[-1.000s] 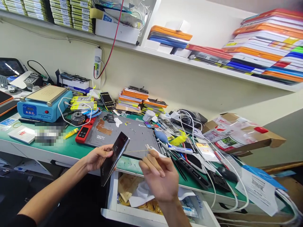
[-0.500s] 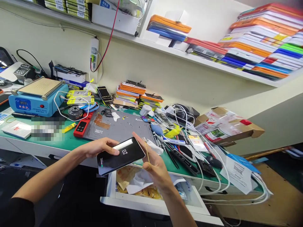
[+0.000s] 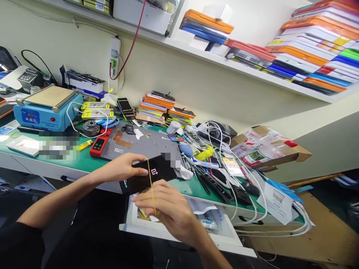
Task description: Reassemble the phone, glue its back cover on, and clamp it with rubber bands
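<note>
My left hand (image 3: 126, 168) grips a black smartphone (image 3: 165, 170) by its left end, thumb on the screen. A white logo and small green mark are lit on the screen. Around the phone near its middle runs a thin yellow rubber band (image 3: 150, 175), which stretches down to my right hand (image 3: 168, 209). The fingers of my right hand are bent round the band's lower end, below the phone. Beneath both hands is the open drawer (image 3: 179, 233), where more yellow rubber bands (image 3: 143, 215) show in part.
Behind the hands lies a grey work mat (image 3: 140, 145) with small parts. A red device (image 3: 98, 145) and a blue heating machine (image 3: 47, 112) stand left. Pens, tools and white cables (image 3: 232, 175) crowd the right, before a cardboard box (image 3: 269, 149). Stacked boxes fill the shelf (image 3: 252, 71).
My right hand has moved from the phone's right end to below it, drawing the rubber band over the phone to its middle. My left hand still holds the phone.
</note>
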`<state>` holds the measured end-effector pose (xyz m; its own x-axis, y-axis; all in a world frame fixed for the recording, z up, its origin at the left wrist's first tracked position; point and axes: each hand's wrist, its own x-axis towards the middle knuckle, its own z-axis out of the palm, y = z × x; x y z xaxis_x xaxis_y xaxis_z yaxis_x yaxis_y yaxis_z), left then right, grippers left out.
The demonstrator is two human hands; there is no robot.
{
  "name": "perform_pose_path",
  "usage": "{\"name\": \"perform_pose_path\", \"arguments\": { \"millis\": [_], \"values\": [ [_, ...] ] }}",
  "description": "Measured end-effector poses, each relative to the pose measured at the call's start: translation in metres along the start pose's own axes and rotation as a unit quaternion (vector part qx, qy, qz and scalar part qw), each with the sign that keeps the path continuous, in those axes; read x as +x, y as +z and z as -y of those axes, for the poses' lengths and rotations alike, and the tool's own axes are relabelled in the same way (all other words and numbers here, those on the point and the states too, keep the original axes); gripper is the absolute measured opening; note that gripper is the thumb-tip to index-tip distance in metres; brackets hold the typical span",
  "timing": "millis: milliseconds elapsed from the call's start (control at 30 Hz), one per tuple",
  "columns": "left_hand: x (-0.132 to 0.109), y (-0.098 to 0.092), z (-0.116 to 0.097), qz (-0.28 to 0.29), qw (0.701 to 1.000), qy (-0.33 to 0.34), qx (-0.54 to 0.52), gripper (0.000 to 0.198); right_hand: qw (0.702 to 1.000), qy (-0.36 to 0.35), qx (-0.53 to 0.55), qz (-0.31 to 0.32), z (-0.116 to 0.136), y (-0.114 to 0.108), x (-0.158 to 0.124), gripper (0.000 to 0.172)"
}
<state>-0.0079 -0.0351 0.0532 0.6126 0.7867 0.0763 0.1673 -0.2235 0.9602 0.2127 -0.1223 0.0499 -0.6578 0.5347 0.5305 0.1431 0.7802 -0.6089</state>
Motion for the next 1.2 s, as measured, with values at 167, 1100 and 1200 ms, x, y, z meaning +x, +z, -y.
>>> {"name": "perform_pose_path", "arguments": {
  "millis": [167, 1100, 1200],
  "values": [
    [-0.01, -0.001, -0.005, -0.12, 0.982, 0.01, -0.143, 0.033, 0.986, 0.13, 0.1, 0.028, -0.011, 0.026, -0.01, 0.039],
    [-0.046, -0.002, -0.001, -0.058, 0.985, 0.135, 0.087, 0.015, 0.882, 0.206, 0.316, -0.282, -0.019, 0.033, -0.014, 0.09],
    [-0.045, -0.011, -0.012, 0.018, 0.969, 0.159, 0.186, 0.01, 0.907, 0.233, 0.242, -0.254, -0.01, 0.023, -0.016, 0.081]
  ]
}}
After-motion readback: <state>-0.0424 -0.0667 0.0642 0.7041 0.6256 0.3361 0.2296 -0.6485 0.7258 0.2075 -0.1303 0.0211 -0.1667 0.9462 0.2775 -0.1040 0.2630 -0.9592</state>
